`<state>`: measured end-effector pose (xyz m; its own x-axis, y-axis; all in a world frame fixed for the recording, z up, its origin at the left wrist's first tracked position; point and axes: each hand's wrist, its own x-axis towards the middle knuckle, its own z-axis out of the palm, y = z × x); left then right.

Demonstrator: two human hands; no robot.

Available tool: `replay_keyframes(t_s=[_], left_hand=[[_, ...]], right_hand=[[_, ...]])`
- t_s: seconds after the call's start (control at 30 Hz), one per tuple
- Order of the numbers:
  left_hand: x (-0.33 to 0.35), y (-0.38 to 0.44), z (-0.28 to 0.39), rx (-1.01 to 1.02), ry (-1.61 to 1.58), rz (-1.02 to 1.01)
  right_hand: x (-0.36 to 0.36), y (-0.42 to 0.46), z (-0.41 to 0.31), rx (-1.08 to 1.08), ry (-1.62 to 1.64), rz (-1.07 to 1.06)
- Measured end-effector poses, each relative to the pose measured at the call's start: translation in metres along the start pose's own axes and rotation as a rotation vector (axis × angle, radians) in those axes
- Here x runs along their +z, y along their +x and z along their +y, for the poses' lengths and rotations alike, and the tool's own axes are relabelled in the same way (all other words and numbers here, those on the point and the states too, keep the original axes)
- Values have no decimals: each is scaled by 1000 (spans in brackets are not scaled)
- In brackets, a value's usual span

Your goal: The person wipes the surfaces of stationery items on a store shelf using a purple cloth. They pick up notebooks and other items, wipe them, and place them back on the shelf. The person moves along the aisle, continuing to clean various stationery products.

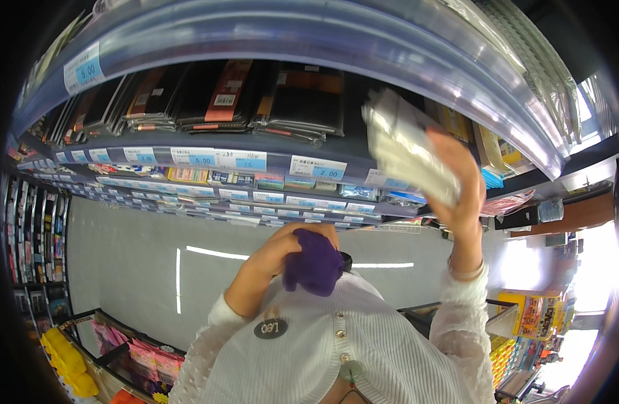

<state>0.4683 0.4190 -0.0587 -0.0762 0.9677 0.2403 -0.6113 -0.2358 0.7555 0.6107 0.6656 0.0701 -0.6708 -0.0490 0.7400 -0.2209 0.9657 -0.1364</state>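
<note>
Bunched in my left hand (276,247), a purple cloth (313,265) hangs in front of my chest. My right hand (461,177) is raised at the right end of a dark shelf (269,144) and grips a pale, plastic-wrapped packet or stack (408,146). It is blurred, so what it contains cannot be told. To its left on that shelf lie stacks of black-covered notebooks (307,103) in clear wrapping, some with reddish-brown bands (228,91).
A clear plastic shelf edge (309,30) curves just above the notebooks. Price labels (318,167) line the shelf fronts, with more stocked shelves below. Yellow packets (491,151) stand right of my right hand. Bins with pink packages (143,358) are at lower left, over a grey floor (137,242).
</note>
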Motion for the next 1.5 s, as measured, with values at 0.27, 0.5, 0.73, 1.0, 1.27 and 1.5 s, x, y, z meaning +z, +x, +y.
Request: replay_keyframes(t_s=[0.27,0.5,0.73,1.0,1.27,1.5], left_hand=[[53,66,62,24,668,211],[34,256,91,-271,1878,322],[-33,307,65,-481,2357,175],[46,234,78,-377,1857,-138],[26,176,103,-248,385,-27],[105,133,17,368,1281,-368]], right_hand=[[-79,-129,-80,424,16,411],[-89,-215,-99,737,-240,670],[-82,-253,-114,963,23,714],[-76,-261,-99,925,47,756],[-69,-249,-82,918,279,808],[-43,-177,-82,1138,693,1060]])
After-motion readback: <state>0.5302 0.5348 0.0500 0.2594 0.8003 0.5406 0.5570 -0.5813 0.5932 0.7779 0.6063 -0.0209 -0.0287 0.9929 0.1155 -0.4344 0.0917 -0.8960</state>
